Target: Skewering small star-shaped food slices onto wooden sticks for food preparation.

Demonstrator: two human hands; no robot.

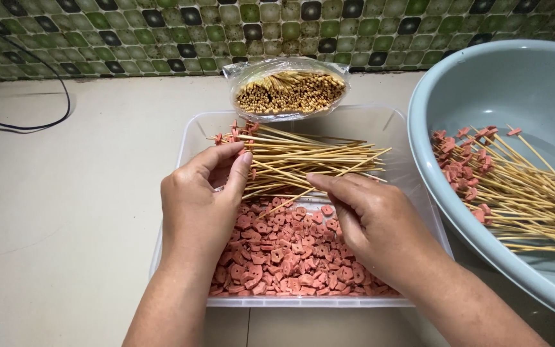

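Partway, by my read: left hand (202, 199) gripped a loaded skewer bundle (297, 160), right hand (370, 222) pinched one bamboo skewer (293, 196) w/ sausage pieces (284, 250) piled just below in clear tub (187, 138); done skewers (515, 186) in grey basin (483, 83) to its right; plenty left.

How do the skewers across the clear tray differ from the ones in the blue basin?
The tray skewers lie across the clear tray, under both hands; the basin skewers lean inside the blue basin, untouched. Both are bamboo with pink pieces at the tips.
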